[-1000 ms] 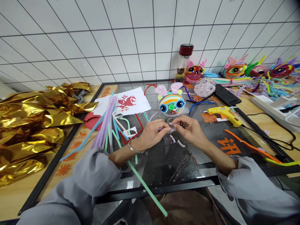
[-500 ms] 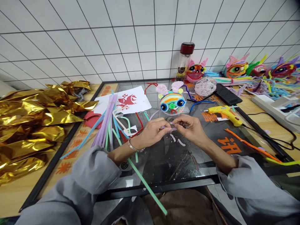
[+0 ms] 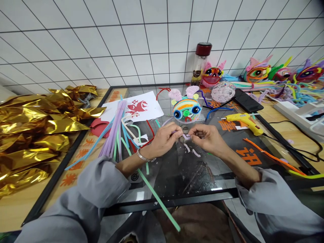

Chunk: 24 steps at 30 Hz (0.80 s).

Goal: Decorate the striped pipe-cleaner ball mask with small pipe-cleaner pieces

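While the gold foil [image 3: 32,125] at the far left and the bundle of long pipe cleaners [image 3: 113,135] beside it lie just as they did a second ago, the only change is at the middle of the glass table [image 3: 177,182]. The left hand [image 3: 164,140], a bracelet at its wrist, is closed, with thumb and forefinger pinching one end of a short lilac pipe cleaner [image 3: 186,136]; it has drawn slightly away from the other hand. Between the two hands the lilac piece now shows a small bend, where a second ago the fingertips nearly met and hid it. It hangs just above the glass, in front of the striped round figure [image 3: 186,109], which both hands have neared without touching. The right hand [image 3: 207,138] is closed too, pinching the other end. The handling therefore seems confined to this one piece, which looks partly bent. Farther right, the yellow glue gun [image 3: 243,119] lies where it was, well apart from both hands.
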Available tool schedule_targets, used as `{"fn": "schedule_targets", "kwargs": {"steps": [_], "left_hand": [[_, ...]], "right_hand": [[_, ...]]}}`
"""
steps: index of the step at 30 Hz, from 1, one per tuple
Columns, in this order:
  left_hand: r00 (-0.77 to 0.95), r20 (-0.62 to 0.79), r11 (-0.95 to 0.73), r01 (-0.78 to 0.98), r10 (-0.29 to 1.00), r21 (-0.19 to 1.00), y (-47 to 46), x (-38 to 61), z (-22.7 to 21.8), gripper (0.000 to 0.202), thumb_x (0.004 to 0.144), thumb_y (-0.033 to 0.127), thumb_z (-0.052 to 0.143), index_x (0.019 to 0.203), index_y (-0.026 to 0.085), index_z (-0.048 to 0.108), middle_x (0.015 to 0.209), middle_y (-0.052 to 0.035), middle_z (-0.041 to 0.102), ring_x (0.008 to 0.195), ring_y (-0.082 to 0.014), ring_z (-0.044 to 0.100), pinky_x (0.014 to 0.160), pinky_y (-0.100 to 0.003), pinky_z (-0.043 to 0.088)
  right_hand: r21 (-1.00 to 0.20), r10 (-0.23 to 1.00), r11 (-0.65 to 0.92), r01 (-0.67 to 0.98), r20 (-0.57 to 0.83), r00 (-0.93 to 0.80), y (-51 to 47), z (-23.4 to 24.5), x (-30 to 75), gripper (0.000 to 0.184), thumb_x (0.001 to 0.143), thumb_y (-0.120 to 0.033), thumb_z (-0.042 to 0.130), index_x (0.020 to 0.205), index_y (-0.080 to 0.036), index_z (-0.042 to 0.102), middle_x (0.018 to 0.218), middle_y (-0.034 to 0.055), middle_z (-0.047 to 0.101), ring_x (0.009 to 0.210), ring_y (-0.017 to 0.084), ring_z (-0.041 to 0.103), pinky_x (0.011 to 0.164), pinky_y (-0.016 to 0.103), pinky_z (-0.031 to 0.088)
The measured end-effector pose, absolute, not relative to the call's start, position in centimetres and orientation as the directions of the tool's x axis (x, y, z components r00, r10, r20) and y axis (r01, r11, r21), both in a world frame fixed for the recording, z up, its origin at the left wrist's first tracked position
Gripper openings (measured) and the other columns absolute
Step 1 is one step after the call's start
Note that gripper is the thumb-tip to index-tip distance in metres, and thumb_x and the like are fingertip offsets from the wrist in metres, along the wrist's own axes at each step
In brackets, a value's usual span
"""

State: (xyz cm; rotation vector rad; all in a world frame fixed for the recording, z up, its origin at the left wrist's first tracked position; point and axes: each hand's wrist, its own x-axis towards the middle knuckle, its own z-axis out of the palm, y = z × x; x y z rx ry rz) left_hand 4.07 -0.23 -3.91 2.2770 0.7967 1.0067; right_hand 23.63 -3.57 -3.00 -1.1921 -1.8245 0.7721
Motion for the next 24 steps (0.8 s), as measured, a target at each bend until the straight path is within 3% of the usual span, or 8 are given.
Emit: {"fn": "schedule_targets", "kwargs": {"steps": [11,16,19,24], "left_hand": [[0.445,0.529,-0.687,0.372,0.722,0.624,-0.5,4.1,-4.2,0.029,0.096,0.032,0.041,0.074,0.017,0.054,0.068,-0.0008,0.053,0.069,-0.0139,0.049,0.068,-0.027,0.039],[0.524,0.623,-0.807,0.472,0.581,0.356,-1.2,4.5,-4.5,0.02,0.093,0.031,0.048,0.088,0.017,0.062,0.089,-0.0071,0.064,0.085,-0.0186,0.055,0.077,-0.033,0.04],[0.569,0.633,-0.834,0.491,0.526,0.252,-1.4,4.7,-4.6,0.017,0.091,0.03,0.052,0.089,0.018,0.065,0.087,-0.0051,0.068,0.08,-0.0177,0.056,0.075,-0.034,0.038],[0.539,0.632,-0.826,0.439,0.557,0.354,-1.3,4.8,-5.1,0.019,0.091,0.029,0.054,0.081,0.017,0.065,0.071,-0.0017,0.068,0.065,-0.0133,0.055,0.067,-0.03,0.038]], "right_hand": [[-0.905,0.969,0.209,0.37,0.141,-0.204,-3.6,-3.7,23.5,0.011,0.068,-0.02,0.057,0.07,-0.014,0.066,0.052,-0.0035,0.051,0.045,0.006,0.04,0.044,0.02,0.029],[-0.842,0.949,0.295,0.451,0.205,-0.238,-3.6,-3.9,23.4,0.011,0.068,-0.019,0.053,0.067,-0.014,0.063,0.055,-0.003,0.053,0.05,0.007,0.042,0.048,0.019,0.031],[-0.793,0.939,0.338,0.507,0.247,-0.24,-3.7,-3.8,23.1,0.009,0.067,-0.017,0.051,0.064,-0.015,0.06,0.053,-0.0039,0.049,0.05,0.007,0.041,0.049,0.019,0.031],[-0.782,0.938,0.346,0.518,0.276,-0.211,-3.9,-3.3,22.7,0.011,0.065,-0.015,0.05,0.064,-0.015,0.061,0.053,-0.0033,0.052,0.049,0.007,0.043,0.049,0.02,0.032]]}}
